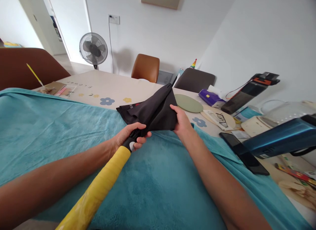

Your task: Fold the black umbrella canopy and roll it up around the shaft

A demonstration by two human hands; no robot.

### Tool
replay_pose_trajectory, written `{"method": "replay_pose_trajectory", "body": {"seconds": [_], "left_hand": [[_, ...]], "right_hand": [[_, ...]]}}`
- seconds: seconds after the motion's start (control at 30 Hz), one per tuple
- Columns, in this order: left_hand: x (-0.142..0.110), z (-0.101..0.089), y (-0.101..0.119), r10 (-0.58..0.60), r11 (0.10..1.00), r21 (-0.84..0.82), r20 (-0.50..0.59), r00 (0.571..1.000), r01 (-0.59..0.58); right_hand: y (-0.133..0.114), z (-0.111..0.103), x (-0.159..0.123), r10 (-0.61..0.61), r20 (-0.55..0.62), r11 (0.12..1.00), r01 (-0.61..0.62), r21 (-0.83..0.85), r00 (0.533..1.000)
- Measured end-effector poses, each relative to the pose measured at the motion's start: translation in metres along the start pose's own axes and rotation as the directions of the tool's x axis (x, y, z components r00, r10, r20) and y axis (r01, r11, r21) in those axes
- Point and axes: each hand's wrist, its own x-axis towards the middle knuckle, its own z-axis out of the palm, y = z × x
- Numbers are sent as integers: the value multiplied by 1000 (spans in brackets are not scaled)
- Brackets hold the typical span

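Observation:
A black umbrella (154,109), its canopy loosely folded, points away from me above the teal cloth (153,177). Its thick yellow handle (106,174) slants down to the bottom edge of the view. My left hand (130,134) is closed round the umbrella where the canopy meets the handle, near a black collar with a white spot. On the canopy's right side, my right hand (182,123) grips the fabric with the thumb on top; its other fingers are mostly hidden behind the cloth.
Beyond the teal cloth lies a flower-patterned tabletop (91,81) with a green oval mat (189,103). To the right are a purple tissue pack (209,97), glasses (221,119), a phone (243,154), a dark bottle (244,91) and a blue bottle (283,136). Chairs and a fan (93,48) stand behind.

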Motion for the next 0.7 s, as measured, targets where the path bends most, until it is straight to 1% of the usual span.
{"method": "replay_pose_trajectory", "body": {"seconds": [0.07, 0.2, 0.27, 0.33, 0.4, 0.57, 0.7], "left_hand": [[-1, 3, -1, 30, 1000, -4, -27, 999, -30], [-4, 11, -1, 52, 999, 16, -132, 990, -50], [-5, 14, -2, 57, 998, 41, -159, 986, -51], [-5, 16, -3, 81, 996, 48, -171, 982, -73], [-5, 16, -4, 98, 995, 45, -177, 979, -91], [-4, 13, -6, 133, 991, 53, -151, 980, -126], [0, 9, -7, 115, 990, 102, -142, 983, -101]], "right_hand": [[-5, 3, -6, 13, 13, 999, -12, -40, 1000], [-17, 10, -14, -4, -40, 997, 1, -83, 999], [-21, 12, -17, 1, -57, 994, -7, -107, 998], [-24, 13, -18, 15, -72, 993, -23, -119, 997], [-27, 13, -19, 5, -69, 995, -12, -99, 998], [-39, 12, -23, -94, -24, 995, 94, -15, 995], [-49, 10, -25, -172, -10, 985, 172, -8, 985]]}}
